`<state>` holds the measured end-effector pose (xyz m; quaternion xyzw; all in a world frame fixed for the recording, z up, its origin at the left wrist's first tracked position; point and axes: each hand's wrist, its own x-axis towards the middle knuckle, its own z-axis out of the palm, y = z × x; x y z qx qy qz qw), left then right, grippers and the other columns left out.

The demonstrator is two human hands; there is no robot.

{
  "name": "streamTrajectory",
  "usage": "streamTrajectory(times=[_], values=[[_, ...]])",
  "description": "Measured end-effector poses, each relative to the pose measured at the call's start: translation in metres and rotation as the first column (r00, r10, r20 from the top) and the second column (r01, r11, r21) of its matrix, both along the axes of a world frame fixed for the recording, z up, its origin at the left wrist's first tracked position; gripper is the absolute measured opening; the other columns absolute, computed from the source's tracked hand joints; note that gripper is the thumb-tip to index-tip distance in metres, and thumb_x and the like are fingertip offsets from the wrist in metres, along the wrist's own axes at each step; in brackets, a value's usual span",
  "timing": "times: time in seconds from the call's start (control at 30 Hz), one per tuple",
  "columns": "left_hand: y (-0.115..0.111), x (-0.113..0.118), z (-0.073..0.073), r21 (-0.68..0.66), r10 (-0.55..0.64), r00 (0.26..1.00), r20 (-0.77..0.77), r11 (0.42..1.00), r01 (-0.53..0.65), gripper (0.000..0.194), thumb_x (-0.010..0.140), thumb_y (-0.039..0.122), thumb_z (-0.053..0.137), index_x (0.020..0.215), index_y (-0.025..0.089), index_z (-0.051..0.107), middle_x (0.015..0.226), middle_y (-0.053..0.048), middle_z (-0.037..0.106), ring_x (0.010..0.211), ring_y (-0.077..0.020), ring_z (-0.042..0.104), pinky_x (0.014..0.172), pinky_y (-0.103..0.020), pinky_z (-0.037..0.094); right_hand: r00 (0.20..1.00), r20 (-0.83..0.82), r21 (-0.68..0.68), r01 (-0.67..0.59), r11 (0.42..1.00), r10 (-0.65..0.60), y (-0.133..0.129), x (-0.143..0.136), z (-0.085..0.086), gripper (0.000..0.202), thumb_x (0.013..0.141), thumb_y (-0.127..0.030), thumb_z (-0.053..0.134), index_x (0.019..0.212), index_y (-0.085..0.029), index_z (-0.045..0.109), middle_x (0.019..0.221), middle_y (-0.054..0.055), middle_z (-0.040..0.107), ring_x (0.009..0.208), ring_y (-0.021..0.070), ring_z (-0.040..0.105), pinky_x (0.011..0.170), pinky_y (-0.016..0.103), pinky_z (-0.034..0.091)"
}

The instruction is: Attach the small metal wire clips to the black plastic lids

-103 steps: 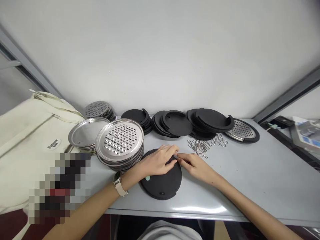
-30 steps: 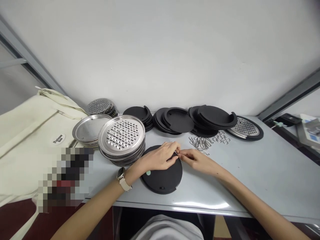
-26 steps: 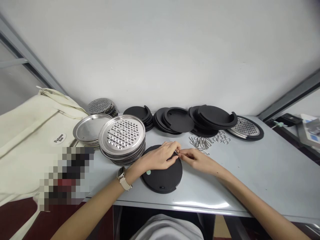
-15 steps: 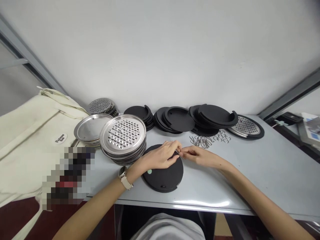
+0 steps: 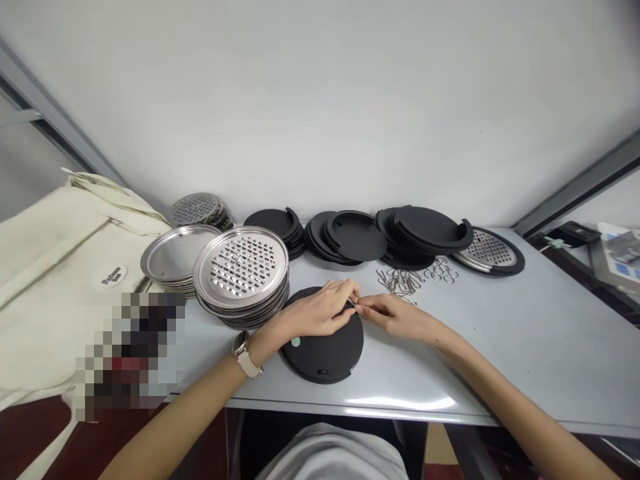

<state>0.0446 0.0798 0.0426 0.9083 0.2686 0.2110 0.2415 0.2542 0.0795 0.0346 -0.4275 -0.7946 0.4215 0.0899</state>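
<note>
My left hand (image 5: 327, 308) reaches across a round black disc (image 5: 327, 357), its thumb and fingers closed on a small metal piece (image 5: 351, 303) above the disc's far right edge. From the right, my right hand (image 5: 393, 315) pinches at the same piece, the fingertips of both hands almost meeting. Most of the piece is hidden by the fingers. A pale green dot and a small slot show on the disc. Just beyond my right hand lie a heap of thin metal clips (image 5: 401, 281) and several metal rings (image 5: 442, 269).
Left of the disc stands a stack of metal grater plates (image 5: 241, 270), beside plain metal plates (image 5: 181, 253). Black discs (image 5: 357, 235) are piled along the wall. A grater in a black holder (image 5: 490, 252) lies at the back right. A cream bag (image 5: 60, 287) covers the left side.
My hands stay together at the disc's far right edge, with only slight finger movement. The whole view has shifted a little.
</note>
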Motion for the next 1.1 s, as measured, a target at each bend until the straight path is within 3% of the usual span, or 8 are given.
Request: streamTrajectory(times=[0.87, 1.1], values=[[0.0012, 0.0004, -0.0025, 0.037, -0.029, 1.0, 0.007, 0.999, 0.028, 0.022, 0.088, 0.012, 0.046, 0.108, 0.018, 0.038, 0.103, -0.008, 0.051, 0.101, -0.0211, 0.051, 0.092, -0.036, 0.043, 0.995, -0.08, -0.139, -0.063, 0.988, 0.053, 0.0062, 0.0069, 0.0089, 0.034, 0.093, -0.047, 0.04, 0.077, -0.019, 0.052, 0.062, -0.005, 0.029, 0.055, 0.0095, 0.026, 0.051, 0.023, 0.025], [0.0012, 0.0004, -0.0011, 0.029, -0.036, 0.999, 0.019, 0.999, 0.035, 0.023, 0.087, 0.011, 0.045, 0.108, 0.019, 0.037, 0.106, -0.008, 0.052, 0.103, -0.0213, 0.052, 0.092, -0.037, 0.044, 0.989, -0.142, -0.131, 0.024, 0.991, -0.043, 0.0016, 0.0067, -0.0003, 0.03, 0.091, -0.048, 0.043, 0.086, -0.02, 0.052, 0.062, -0.005, 0.034, 0.054, 0.0095, 0.028, 0.05, 0.022, 0.027]])
